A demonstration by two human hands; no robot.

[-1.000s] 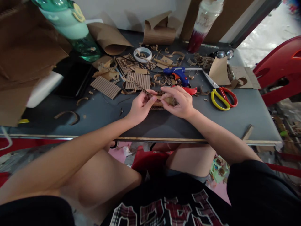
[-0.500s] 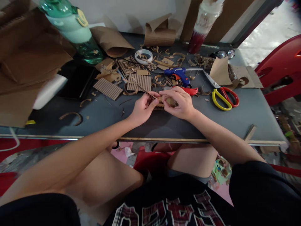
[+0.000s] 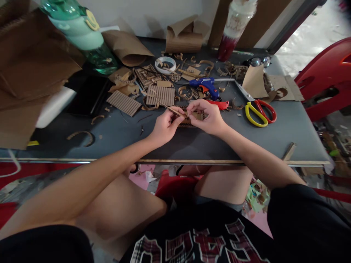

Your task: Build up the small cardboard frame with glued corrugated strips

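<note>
My left hand (image 3: 167,127) is closed on a thin cardboard strip (image 3: 168,107), whose free end sticks out to the upper left. Fingertips of my right hand (image 3: 207,118) pinch together at the strip's other end, close to my left thumb. Under both hands lies a small piece of corrugated cardboard (image 3: 186,124) with ridged edges, partly covered by my fingers. Just behind my right hand are a red-handled tool (image 3: 221,105) and a blue glue gun (image 3: 207,87). Flat corrugated pieces (image 3: 160,95) rest beyond my left hand.
Scissors (image 3: 260,112) with yellow and red handles lie on the right of the dark table (image 3: 219,148). A green bottle (image 3: 95,53), a phone (image 3: 89,95) and a cup (image 3: 233,33) stand or lie around. A tape roll (image 3: 165,65) sits among cardboard scraps.
My right hand has shifted and opened up slightly, uncovering more of the ridged cardboard piece under it. The left hand keeps its hold on the strip. The view has shifted slightly.
</note>
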